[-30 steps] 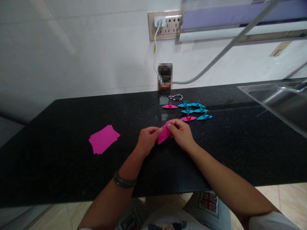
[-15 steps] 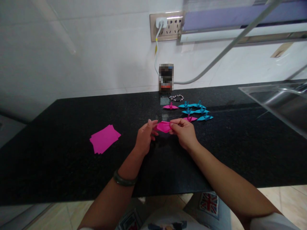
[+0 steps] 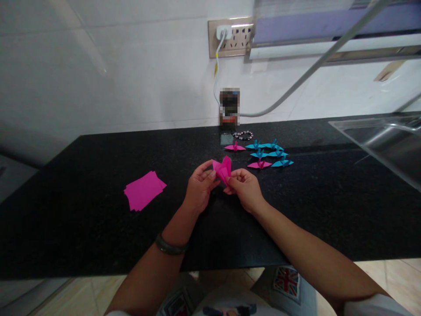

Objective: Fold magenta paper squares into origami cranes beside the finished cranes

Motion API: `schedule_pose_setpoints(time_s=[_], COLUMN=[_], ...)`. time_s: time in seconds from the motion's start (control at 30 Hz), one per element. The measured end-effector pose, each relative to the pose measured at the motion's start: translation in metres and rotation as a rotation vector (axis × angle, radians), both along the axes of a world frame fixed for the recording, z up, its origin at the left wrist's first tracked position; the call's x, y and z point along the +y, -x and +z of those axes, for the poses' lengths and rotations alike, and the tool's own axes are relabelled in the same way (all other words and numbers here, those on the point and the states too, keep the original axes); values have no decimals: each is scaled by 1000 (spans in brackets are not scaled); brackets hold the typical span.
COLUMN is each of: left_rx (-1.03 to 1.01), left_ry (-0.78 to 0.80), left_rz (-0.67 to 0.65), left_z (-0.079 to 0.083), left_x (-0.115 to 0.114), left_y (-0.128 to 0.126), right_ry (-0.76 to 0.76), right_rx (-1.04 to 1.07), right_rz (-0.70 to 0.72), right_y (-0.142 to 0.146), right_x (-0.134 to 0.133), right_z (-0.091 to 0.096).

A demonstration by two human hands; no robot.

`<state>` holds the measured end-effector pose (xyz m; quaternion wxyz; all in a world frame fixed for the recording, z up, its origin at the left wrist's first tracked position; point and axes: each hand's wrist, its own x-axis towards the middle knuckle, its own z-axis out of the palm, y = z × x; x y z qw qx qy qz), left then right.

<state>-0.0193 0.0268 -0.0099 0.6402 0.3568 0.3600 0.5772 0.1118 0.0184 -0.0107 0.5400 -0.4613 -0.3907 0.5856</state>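
Between my two hands, above the black counter, is a partly folded piece of pink origami paper [image 3: 223,168], its flaps spread and pointing up. My left hand [image 3: 200,182] pinches its left edge between thumb and fingers. On the lower right corner, my right hand [image 3: 245,186] is closed with thumb against forefinger. Beyond the right hand sit a pink paper crane [image 3: 259,165] and several blue paper cranes [image 3: 282,163]. Another pink paper crane [image 3: 235,148] stands at the left of the back row.
A stack of pink paper sheets [image 3: 144,191] lies left on the black counter [image 3: 82,228]. A beaded bracelet [image 3: 243,135] and a blurred-out upright object [image 3: 230,106] are near the wall. A metal sink [image 3: 391,145] is at right, with a socket panel [image 3: 231,37] above.
The pink paper has been turned and its flaps now stand spread open instead of lying flat. My right hand has shifted slightly left and down, keeping its pinch.
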Motion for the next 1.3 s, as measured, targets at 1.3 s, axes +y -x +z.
schedule_pose_setpoints(time_s=[1.3], left_rx=[865], left_ry=[-132], left_rz=[77], left_z=[-5], left_x=[-5], left_y=[-1], right_ry=[-653], right_rx=[-935], right_rz=[-7], right_y=[-7], right_x=[-2], right_z=[1])
